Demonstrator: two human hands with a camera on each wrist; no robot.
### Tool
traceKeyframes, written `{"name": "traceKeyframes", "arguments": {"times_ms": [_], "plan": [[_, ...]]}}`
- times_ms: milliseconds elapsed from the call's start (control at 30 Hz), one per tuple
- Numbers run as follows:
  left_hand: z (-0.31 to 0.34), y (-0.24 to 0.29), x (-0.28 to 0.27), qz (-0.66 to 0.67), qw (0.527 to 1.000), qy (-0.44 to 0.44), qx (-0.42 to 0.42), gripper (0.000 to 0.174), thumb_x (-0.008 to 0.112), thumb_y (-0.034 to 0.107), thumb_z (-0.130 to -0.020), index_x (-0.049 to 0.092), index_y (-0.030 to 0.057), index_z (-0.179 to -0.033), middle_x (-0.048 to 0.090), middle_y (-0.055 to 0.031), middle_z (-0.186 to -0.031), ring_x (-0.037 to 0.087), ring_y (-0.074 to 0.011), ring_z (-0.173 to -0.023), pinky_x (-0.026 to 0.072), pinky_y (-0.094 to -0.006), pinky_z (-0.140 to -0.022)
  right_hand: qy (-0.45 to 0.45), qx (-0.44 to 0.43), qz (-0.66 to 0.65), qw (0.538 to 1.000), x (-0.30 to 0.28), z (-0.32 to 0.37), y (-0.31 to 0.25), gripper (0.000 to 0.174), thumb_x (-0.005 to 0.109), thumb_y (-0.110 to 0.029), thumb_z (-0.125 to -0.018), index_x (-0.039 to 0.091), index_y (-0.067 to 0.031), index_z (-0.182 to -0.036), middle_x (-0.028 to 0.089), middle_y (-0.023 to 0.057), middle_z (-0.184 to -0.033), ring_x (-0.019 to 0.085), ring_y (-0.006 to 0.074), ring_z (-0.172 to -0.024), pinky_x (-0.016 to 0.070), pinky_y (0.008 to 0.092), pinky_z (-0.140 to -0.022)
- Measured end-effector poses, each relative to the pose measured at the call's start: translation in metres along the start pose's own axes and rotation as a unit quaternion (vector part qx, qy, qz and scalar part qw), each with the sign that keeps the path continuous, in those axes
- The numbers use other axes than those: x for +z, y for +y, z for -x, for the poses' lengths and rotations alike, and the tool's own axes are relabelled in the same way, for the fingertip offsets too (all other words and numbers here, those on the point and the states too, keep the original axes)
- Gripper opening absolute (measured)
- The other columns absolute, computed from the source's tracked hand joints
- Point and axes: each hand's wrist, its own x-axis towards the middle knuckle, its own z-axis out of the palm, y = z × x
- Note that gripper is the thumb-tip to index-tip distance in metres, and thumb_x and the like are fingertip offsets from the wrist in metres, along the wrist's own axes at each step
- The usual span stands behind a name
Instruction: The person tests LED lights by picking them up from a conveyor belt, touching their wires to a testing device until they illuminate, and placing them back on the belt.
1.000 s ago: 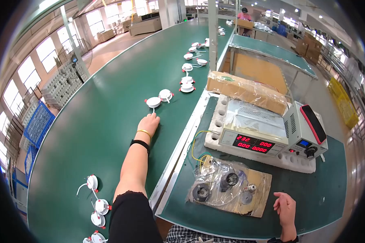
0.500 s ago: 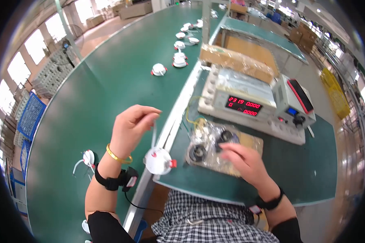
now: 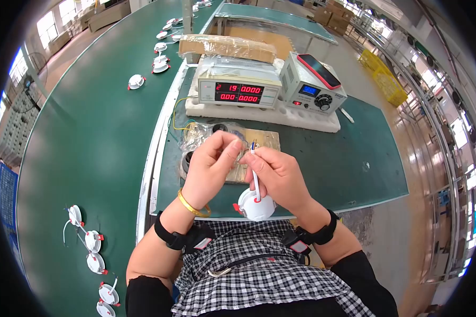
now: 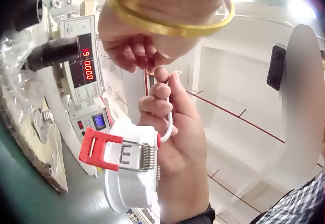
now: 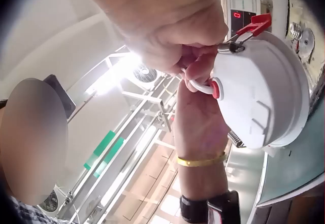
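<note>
A white round downlight (image 3: pixel 257 205) with red-tabbed spring clips hangs by its white cable (image 3: pixel 256 182) in front of the torso. My right hand (image 3: pixel 281 177) grips that cable near its upper end, where thin wire ends (image 3: pixel 254 145), one of them blue, stick out past the thumb. Close beside them is my left hand (image 3: pixel 212 168), fingers curled in and thumb against the index finger; I cannot tell whether it pinches a wire. In the left wrist view, the fingertips of both hands nearly meet above the downlight (image 4: pixel 133 165).
A board with wrapped sockets (image 3: pixel 269 140) lies behind the hands. Beyond it, a power meter (image 3: pixel 238 92) and a grey box with a dial (image 3: pixel 312 92) sit on white foam. More downlights (image 3: pixel 93 241) lie along the green belt (image 3: pixel 90 148) to the left.
The left hand brought a downlight by its cable from the belt to the bench front. The right hand came in and took the cable; both hands are now together. The head view has turned right.
</note>
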Motion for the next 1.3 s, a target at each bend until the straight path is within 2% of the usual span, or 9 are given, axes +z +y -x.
{"name": "traceKeyframes", "arguments": {"times_ms": [333, 500, 567, 633, 700, 767, 867, 1100, 1300], "plan": [[-0.008, 0.010, 0.014, -0.060, 0.998, -0.020, 0.004, 0.013, 0.062, 0.012, -0.089, 0.063, -0.0007, -0.089, 0.062, -0.0032, -0.079, 0.058, -0.0069, -0.066, 0.0468, -0.0214, -0.058, 0.017, 0.004, 0.029, 0.999, -0.004, 0.006, 0.010, 0.028, 0.050, -0.019, -0.096, 0.058, -0.0006, -0.076, 0.055, 0.0031, -0.059, 0.048, 0.0070, -0.043, 0.0370, 0.0230, -0.041], [0.000, -0.012, 0.023, 0.105, 0.994, -0.002, -0.027, 0.015, 0.058, 0.014, -0.092, 0.062, -0.0001, -0.090, 0.063, -0.0019, -0.080, 0.058, -0.0047, -0.075, 0.0465, -0.0210, -0.067, 0.064, -0.022, -0.027, 0.997, -0.002, 0.008, 0.016, 0.023, 0.047, -0.017, -0.097, 0.059, -0.0002, -0.089, 0.058, 0.0031, -0.067, 0.051, 0.0051, -0.046, 0.0401, 0.0198, -0.042], [0.001, -0.025, 0.017, 0.085, 0.995, -0.022, -0.048, 0.017, 0.055, 0.015, -0.094, 0.063, 0.0010, -0.099, 0.063, -0.0047, -0.091, 0.057, -0.0063, -0.084, 0.0465, -0.0224, -0.075, 0.076, -0.025, -0.043, 0.996, 0.001, 0.006, 0.021, 0.023, 0.046, -0.018, -0.098, 0.060, 0.0005, -0.092, 0.058, 0.0034, -0.069, 0.052, 0.0053, -0.048, 0.0411, 0.0193, -0.043], [0.002, -0.031, 0.010, -0.043, 0.997, 0.009, 0.057, 0.025, 0.049, 0.019, -0.097, 0.061, 0.0021, -0.112, 0.060, -0.0087, -0.108, 0.055, -0.0119, -0.100, 0.0450, -0.0261, -0.086, 0.089, -0.030, -0.059, 0.994, 0.000, 0.004, 0.028, 0.024, 0.046, -0.018, -0.098, 0.060, 0.0012, -0.095, 0.058, 0.0037, -0.070, 0.053, 0.0054, -0.049, 0.0420, 0.0187, -0.043], [0.019, -0.037, -0.001, -0.048, 0.998, 0.004, 0.037, 0.034, 0.047, 0.021, -0.098, 0.053, -0.0003, -0.124, 0.055, -0.0126, -0.121, 0.053, -0.0176, -0.111, 0.0447, -0.0305, -0.092, 0.158, -0.033, -0.159, 0.974, -0.007, 0.001, 0.033, 0.026, 0.046, -0.020, -0.099, 0.060, 0.0027, -0.099, 0.059, 0.0048, -0.073, 0.054, 0.0067, -0.053, 0.0441, 0.0188, -0.044], [0.046, -0.054, -0.003, 0.114, 0.979, 0.085, -0.147, 0.040, 0.048, 0.020, -0.098, 0.044, -0.0031, -0.130, 0.053, -0.0131, -0.125, 0.053, -0.0215, -0.113, 0.0461, -0.0349, -0.094, 0.162, -0.046, -0.161, 0.972, -0.015, -0.001, 0.037, 0.026, 0.045, -0.021, -0.099, 0.058, 0.0018, -0.104, 0.059, 0.0060, -0.076, 0.058, 0.0108, -0.062, 0.0452, 0.0204, -0.045], [0.077, -0.070, 0.017, 0.213, 0.945, -0.020, -0.248, 0.044, 0.054, 0.013, -0.094, 0.039, -0.0032, -0.132, 0.050, -0.0136, -0.128, 0.055, -0.0229, -0.113, 0.0489, -0.0359, -0.094, 0.179, -0.039, -0.221, 0.958, -0.017, -0.003, 0.041, 0.029, 0.043, -0.021, -0.100, 0.055, 0.0030, -0.112, 0.059, 0.0076, -0.080, 0.059, 0.0130, -0.067, 0.0490, 0.0217, -0.049], [0.067, -0.077, 0.044, 0.202, 0.960, -0.060, -0.186, 0.041, 0.059, 0.016, -0.092, 0.046, -0.0044, -0.125, 0.059, -0.0104, -0.117, 0.059, -0.0157, -0.104, 0.0520, -0.0282, -0.086, 0.195, -0.032, -0.152, 0.968, -0.026, 0.000, 0.047, 0.022, 0.046, -0.015, -0.098, 0.054, 0.0028, -0.107, 0.059, 0.0062, -0.077, 0.058, 0.0111, -0.064, 0.0482, 0.0214, -0.048], [0.065, -0.087, 0.051, 0.225, 0.923, -0.152, -0.274, 0.038, 0.058, 0.019, -0.094, 0.048, -0.0037, -0.122, 0.062, -0.0099, -0.110, 0.063, -0.0161, -0.097, 0.0545, -0.0281, -0.082, 0.224, -0.035, 0.087, 0.970, -0.043, -0.004, 0.078, 0.012, 0.053, -0.011, -0.093, 0.051, -0.0022, -0.086, 0.057, 0.0005, -0.066, 0.049, 0.0047, -0.055, 0.0360, 0.0213, -0.047]]}}
